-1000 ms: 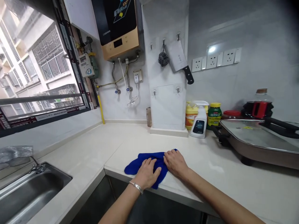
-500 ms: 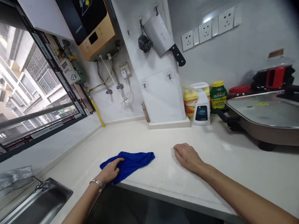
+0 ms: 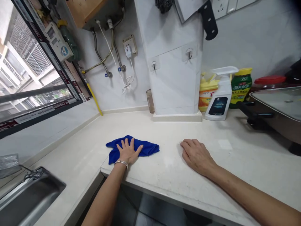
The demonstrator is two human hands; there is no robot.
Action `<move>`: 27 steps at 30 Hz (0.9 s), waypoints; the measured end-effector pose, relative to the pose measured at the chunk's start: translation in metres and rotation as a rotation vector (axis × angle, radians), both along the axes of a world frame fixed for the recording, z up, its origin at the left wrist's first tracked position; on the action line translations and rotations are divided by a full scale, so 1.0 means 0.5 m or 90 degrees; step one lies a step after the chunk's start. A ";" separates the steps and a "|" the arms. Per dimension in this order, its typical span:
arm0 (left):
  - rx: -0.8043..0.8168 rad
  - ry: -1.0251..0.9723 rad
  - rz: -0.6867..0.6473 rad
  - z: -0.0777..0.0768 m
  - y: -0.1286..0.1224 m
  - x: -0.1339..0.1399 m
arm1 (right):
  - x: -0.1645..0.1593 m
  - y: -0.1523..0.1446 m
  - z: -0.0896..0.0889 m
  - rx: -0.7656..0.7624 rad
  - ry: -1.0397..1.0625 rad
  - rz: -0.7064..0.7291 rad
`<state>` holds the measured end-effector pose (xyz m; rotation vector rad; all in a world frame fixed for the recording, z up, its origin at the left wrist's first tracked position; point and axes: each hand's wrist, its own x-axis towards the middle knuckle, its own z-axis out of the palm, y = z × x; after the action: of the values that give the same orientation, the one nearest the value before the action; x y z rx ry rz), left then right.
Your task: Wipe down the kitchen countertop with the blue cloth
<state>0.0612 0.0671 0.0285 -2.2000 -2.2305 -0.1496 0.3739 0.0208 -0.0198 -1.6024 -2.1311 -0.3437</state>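
My left hand (image 3: pixel 128 152) lies with fingers spread on a crumpled blue cloth (image 3: pixel 148 147), pressing it to the pale countertop (image 3: pixel 169 182). A silver bracelet (image 3: pixel 122 163) circles the left wrist. To the right of the cloth, apart from it, my right hand (image 3: pixel 197 156) rests knuckles up on the counter. Its fingers are curled and together, and nothing shows in them.
A steel sink (image 3: pixel 33 194) with a tap is at lower left. Along the back stand a white spray bottle (image 3: pixel 218 97), a green yellow-capped bottle (image 3: pixel 241 88) and a lidded electric pan (image 3: pixel 277 121). A cleaver (image 3: pixel 208 20) hangs from the pillar (image 3: pixel 172 84).
My left hand has gone from partly bent fingers to spread flat, and it and the cloth are farther from the counter's front edge. My right hand stays resting. The view has tilted down.
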 end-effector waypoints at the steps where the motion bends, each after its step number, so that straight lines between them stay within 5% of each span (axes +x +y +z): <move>1: -0.009 -0.017 -0.022 0.004 0.014 -0.013 | 0.001 -0.001 0.001 0.001 0.003 0.001; 7: -0.021 -0.125 -0.129 0.014 0.070 -0.075 | 0.005 -0.001 0.003 0.001 0.022 0.010; 14: 0.056 -0.148 -0.138 0.001 0.085 -0.079 | 0.006 -0.002 0.008 0.014 0.025 0.017; 22: -0.016 -0.064 -0.222 0.041 -0.034 -0.157 | 0.014 0.002 0.003 0.034 0.039 0.026; 27: -0.058 0.048 -0.118 0.068 -0.105 -0.211 | 0.010 0.002 0.004 0.033 0.028 0.020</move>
<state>-0.0443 0.0145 0.0625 -2.4138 -2.0311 0.0354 0.3790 0.0218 -0.0179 -1.5313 -2.0949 -0.3469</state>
